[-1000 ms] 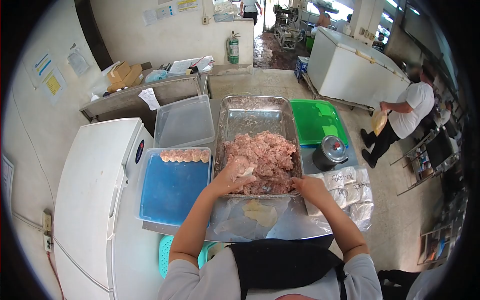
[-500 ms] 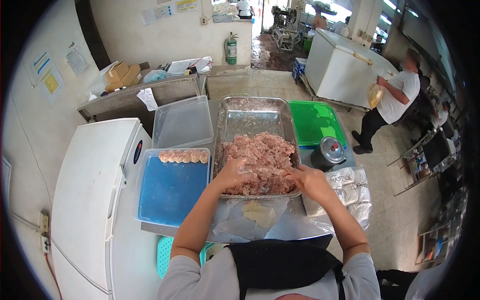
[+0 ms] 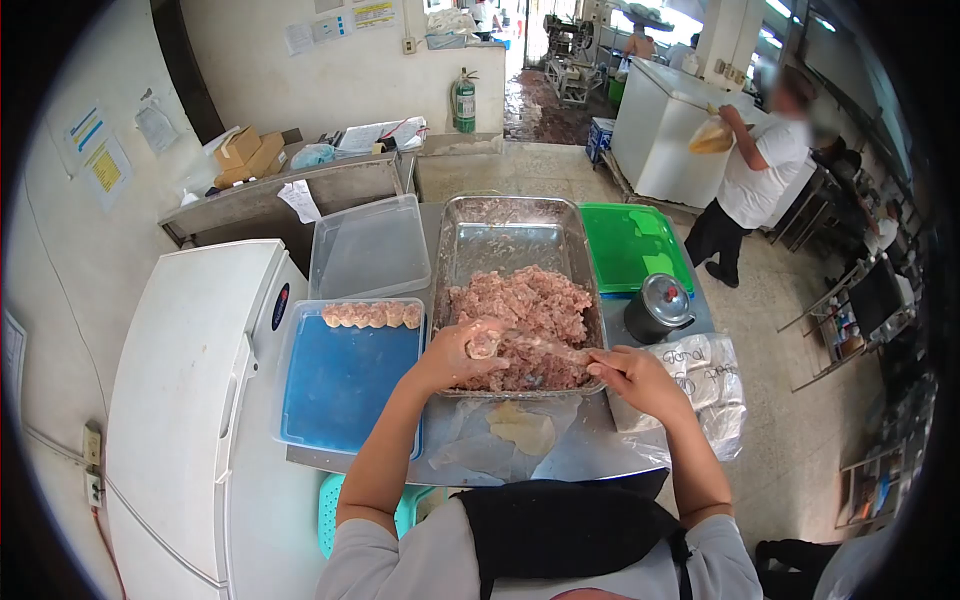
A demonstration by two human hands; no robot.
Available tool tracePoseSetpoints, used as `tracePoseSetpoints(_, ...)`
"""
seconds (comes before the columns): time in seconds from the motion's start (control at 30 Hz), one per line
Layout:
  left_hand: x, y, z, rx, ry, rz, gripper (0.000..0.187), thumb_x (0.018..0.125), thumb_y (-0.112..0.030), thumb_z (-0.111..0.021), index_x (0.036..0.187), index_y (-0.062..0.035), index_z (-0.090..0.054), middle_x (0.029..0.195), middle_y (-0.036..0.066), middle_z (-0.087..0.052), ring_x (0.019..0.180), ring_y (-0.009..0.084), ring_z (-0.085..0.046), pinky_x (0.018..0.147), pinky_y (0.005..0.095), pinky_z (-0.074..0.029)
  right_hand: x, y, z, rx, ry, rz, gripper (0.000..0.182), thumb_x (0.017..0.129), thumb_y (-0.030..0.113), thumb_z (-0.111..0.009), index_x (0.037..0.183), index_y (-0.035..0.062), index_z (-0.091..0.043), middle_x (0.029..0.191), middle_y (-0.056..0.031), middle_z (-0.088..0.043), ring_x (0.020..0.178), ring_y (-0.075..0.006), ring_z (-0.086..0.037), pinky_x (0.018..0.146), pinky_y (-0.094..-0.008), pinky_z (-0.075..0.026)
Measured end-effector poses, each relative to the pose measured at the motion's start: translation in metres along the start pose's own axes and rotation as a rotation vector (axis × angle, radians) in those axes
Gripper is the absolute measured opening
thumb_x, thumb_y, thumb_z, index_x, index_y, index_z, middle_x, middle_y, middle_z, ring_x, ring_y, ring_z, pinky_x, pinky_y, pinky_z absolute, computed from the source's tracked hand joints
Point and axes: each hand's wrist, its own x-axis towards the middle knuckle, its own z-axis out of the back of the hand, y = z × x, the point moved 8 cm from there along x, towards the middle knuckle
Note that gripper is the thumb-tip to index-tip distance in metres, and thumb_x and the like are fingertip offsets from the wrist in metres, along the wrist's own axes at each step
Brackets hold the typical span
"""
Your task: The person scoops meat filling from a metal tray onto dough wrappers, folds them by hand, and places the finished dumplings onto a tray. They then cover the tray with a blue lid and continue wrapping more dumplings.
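Raw minced meat point(image 3: 530, 300) is heaped in the front part of a deep metal tray point(image 3: 447, 230). My left hand point(image 3: 455, 358), at the tray's front left, is curled around a small meat-filled dumpling point(image 3: 484, 345). From the right, my right hand point(image 3: 640, 378) grips the handle end of a thin, meat-smeared spatula point(image 3: 550, 346). Its far end reaches across the meat to the dumpling. Left of the tray, a row of finished dumplings point(image 3: 370, 315) lines the far edge of a blue-bottomed plastic container point(image 3: 350, 390).
Thin wrapper sheets point(image 3: 522, 428) on plastic lie before the tray. A clear container point(image 3: 368, 245), green lid point(image 3: 635, 245), lidded metal pot point(image 3: 658, 308) and wrapped packages point(image 3: 710, 385) surround it. A person point(image 3: 760, 165) holds a yellow bag by the white freezer point(image 3: 660, 135).
My left hand has turned up, showing the dumpling; the spatula has risen from the meat toward it. The other person has moved left, nearer the freezer, with the yellow bag raised.
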Motion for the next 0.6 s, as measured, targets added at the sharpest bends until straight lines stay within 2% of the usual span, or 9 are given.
tracePoseSetpoints(0.03,0.001,-0.003,-0.005,0.101,0.056,-0.042,0.05,0.07,-0.033,-0.08,0.107,-0.0037,-0.065,0.096,0.018,-0.065,0.091,0.0316,-0.063,0.086,0.0385,-0.047,0.003,0.003,-0.01,0.003,0.001,-0.002,0.029,0.091,0.025,-0.059,0.115,0.0099,-0.064,0.083,-0.0165,-0.062,0.077,-0.0347,-0.062,0.066,-0.0427,-0.05)
tracePoseSetpoints(0.1,0.003,-0.012,-0.009,0.123,0.123,-0.057,0.051,0.07,-0.034,-0.08,0.108,-0.0035,-0.065,0.097,0.018,-0.066,0.091,0.0323,-0.062,0.085,0.0389,-0.048,0.008,0.021,-0.03,0.129,-0.054,0.222,0.03,0.09,0.023,-0.06,0.117,0.0085,-0.064,0.086,-0.0167,-0.063,0.077,-0.0361,-0.062,0.067,-0.0427,-0.049)
tracePoseSetpoints(0.17,0.002,-0.014,-0.015,0.145,0.186,-0.079,0.052,0.071,-0.035,-0.079,0.109,-0.0033,-0.065,0.098,0.018,-0.066,0.091,0.033,-0.062,0.085,0.0392,-0.048,0.012,0.013,-0.026,0.121,0.01,0.198,0.029,0.09,0.024,-0.061,0.114,0.0083,-0.065,0.082,-0.0147,-0.062,0.074,-0.0347,-0.062,0.065,-0.0427,-0.05)
tracePoseSetpoints(0.23,-0.001,-0.002,-0.011,0.175,0.152,-0.004,0.051,0.072,-0.039,-0.078,0.104,-0.0021,-0.066,0.097,0.018,-0.066,0.09,0.0327,-0.062,0.083,0.0395,-0.048,0.014,0.032,0.012,-0.247,-0.021,0.137,0.027,0.09,0.024,-0.061,0.112,0.0092,-0.066,0.079,-0.012,-0.06,0.071,-0.0327,-0.062,0.063,-0.043,-0.05)
tracePoseSetpoints(0.3,-0.002,-0.007,-0.006,0.16,0.118,0.03,0.051,0.072,-0.04,-0.078,0.102,-0.0015,-0.066,0.096,0.018,-0.066,0.09,0.0333,-0.062,0.083,0.0392,-0.048,0.012,0.043,0.017,-0.332,-0.038,0.132,0.026,0.089,0.024,-0.062,0.11,0.0112,-0.067,0.078,-0.0097,-0.059,0.068,-0.0307,-0.062,0.06,-0.0428,-0.05)
tracePoseSetpoints(0.47,0.004,0.004,0.002,0.197,0.144,0.063,0.055,0.07,-0.043,-0.079,0.103,-0.0011,-0.064,0.099,0.018,-0.065,0.094,0.0326,-0.062,0.085,0.0373,-0.047,0.021,0.018,-0.01,-0.179,-0.063,0.186,0.024,0.088,0.02,-0.062,0.109,0.0094,-0.067,0.085,-0.0136,-0.063,0.074,-0.0346,-0.062,0.064,-0.0431,-0.05)
tracePoseSetpoints(0.5,0.0,0.008,0.008,0.154,0.156,0.143,0.058,0.069,-0.04,-0.081,0.109,-0.0026,-0.062,0.105,0.016,-0.065,0.099,0.0288,-0.061,0.087,0.0359,-0.047,0.023,0.019,-0.004,-0.173,-0.057,0.209,0.024,0.088,0.02,-0.062,0.109,0.0094,-0.067,0.085,-0.0136,-0.063,0.074,-0.0346,-0.062,0.064,-0.0431,-0.05)
tracePoseSetpoints(0.53,-0.006,0.014,0.016,0.112,0.167,0.228,0.062,0.068,-0.037,-0.083,0.116,-0.004,-0.06,0.111,0.013,-0.065,0.103,0.0249,-0.061,0.088,0.0344,-0.046,0.025,0.015,0.004,-0.094,-0.047,0.139,0.024,0.088,0.019,-0.062,0.109,0.0082,-0.066,0.087,-0.0146,-0.064,0.077,-0.0355,-0.062,0.067,-0.0431,-0.05)
tracePoseSetpoints(0.6,-0.022,0.025,0.046,0.15,0.08,0.271,0.064,0.068,-0.036,-0.083,0.118,-0.0042,-0.058,0.114,0.015,-0.062,0.107,0.0262,-0.059,0.091,0.0352,-0.044,0.026,-0.011,-0.003,0.071,-0.016,0.027,0.026,0.09,0.019,-0.061,0.111,0.0041,-0.065,0.092,-0.0168,-0.066,0.084,-0.0343,-0.063,0.074,-0.0396,-0.049)
